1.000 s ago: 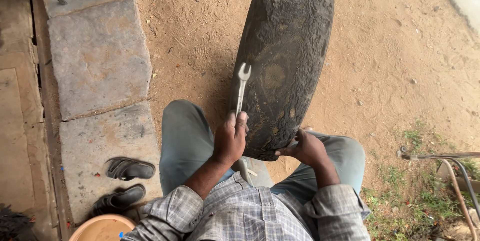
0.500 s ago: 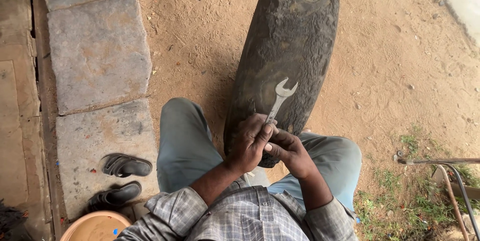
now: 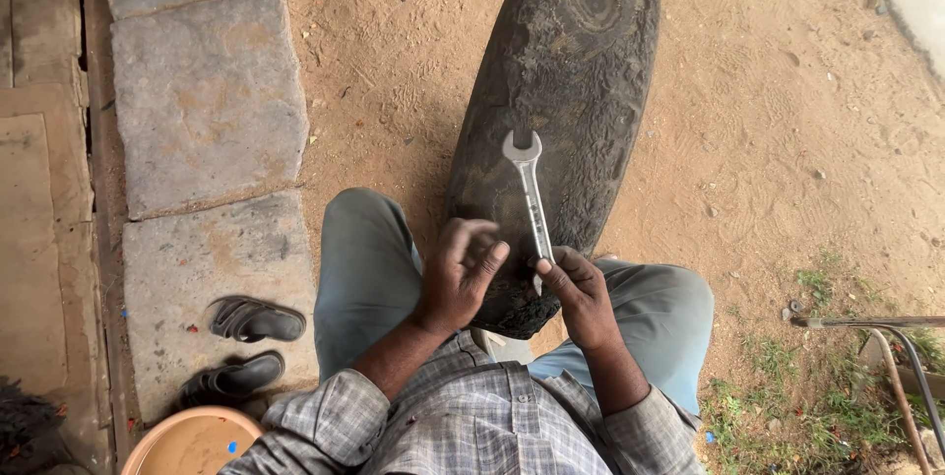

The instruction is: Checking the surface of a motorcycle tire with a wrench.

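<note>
A worn black tyre (image 3: 566,101) stands upright between my knees on the sandy ground. My right hand (image 3: 576,293) holds a silver open-ended spanner (image 3: 529,190) by its lower end, its jaw pointing up against the tyre's tread. My left hand (image 3: 463,273) is just left of the spanner, fingers loosely curled and blurred, touching the tyre's lower part and holding nothing. I am seated, in blue trousers and a checked shirt.
Grey stone slabs (image 3: 207,91) lie to the left, with a pair of dark sandals (image 3: 251,342) on the lower slab. An orange bowl (image 3: 187,441) sits at the bottom left. Metal rods (image 3: 886,337) and grass are at the lower right.
The spanner passed from my left hand to my right hand. It moved from the tyre's left side to the middle of the tread. My left hand let go.
</note>
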